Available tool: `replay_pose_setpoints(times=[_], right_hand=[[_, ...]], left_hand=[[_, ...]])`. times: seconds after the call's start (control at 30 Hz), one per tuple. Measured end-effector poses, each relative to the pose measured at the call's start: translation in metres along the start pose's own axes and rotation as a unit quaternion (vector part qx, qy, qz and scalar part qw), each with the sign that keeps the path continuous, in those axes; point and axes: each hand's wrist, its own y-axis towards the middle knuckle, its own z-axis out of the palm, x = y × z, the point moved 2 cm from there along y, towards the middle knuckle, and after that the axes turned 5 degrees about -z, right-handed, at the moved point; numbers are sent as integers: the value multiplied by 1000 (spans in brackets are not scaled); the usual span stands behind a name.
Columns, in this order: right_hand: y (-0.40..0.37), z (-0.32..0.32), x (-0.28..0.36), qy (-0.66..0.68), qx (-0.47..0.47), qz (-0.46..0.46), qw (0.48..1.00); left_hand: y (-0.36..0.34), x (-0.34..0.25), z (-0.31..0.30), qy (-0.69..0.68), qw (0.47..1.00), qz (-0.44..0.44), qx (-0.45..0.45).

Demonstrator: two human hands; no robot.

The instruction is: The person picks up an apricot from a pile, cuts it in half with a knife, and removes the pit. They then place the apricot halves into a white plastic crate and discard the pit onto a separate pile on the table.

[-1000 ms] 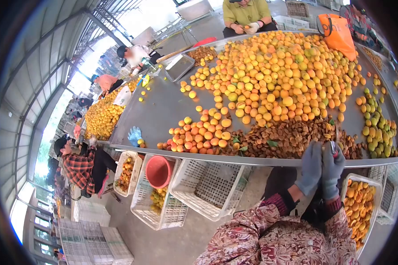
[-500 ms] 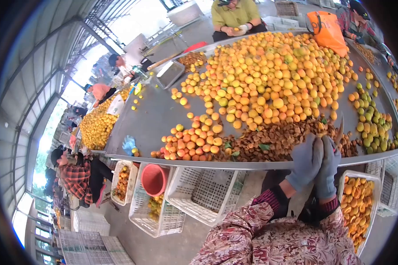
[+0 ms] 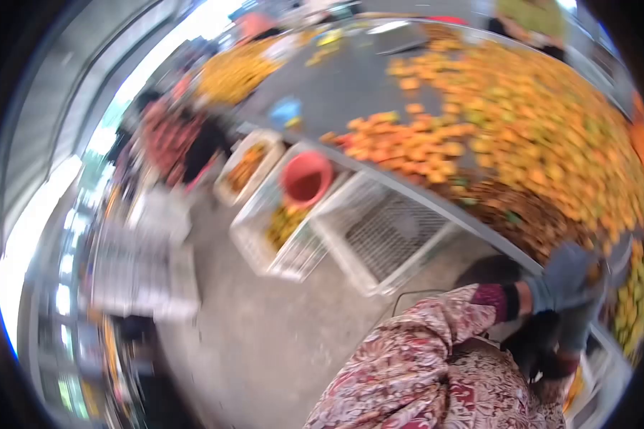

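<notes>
My left hand, in a grey-blue glove, is over the table's near edge at the right. Its fingers look drawn together near a small brownish-orange thing, too smeared to name. My right hand, also gloved, is close beside and below it, partly covered by it; its fingers are hidden or blurred. No blade can be made out now. Brown pits or scraps lie just beyond my hands. A large heap of orange-yellow fruit, resembling apricots, spreads behind them, with greener fruit to the right.
Below the table edge stand a white crate, another holding a red bucket and yellow fruit, and a smaller bin of fruit. A crate is by my right side. Seated people work at the left.
My view has swung left and down, so the table and hands appear farther right and blurred. Half a second ago a thin curved knife blade rose by my right hand; now it is indistinct.
</notes>
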Motion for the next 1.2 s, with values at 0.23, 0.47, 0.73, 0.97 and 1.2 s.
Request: replay_pose_setpoints(times=[0.23, 0.47, 0.73, 0.97, 1.2], right_hand=[[-12, 55, -23, -9, 259, -48, 965], [-29, 109, 10, -116, 218, -121, 961], [-40, 72, 25, -85, 183, -128, 971], [-38, 81, 31, -242, 153, -204, 936], [-6, 83, 4, -102, 171, -61, 978]], left_hand=[[-41, 14, -98, 149, 988, 46, -19], [-53, -5, -129, 79, 993, -59, -59], [-50, -15, -113, 227, 957, 170, -67], [-39, -30, -106, 193, 971, 80, -112], [-23, -6, -104, 218, 966, 50, -128]])
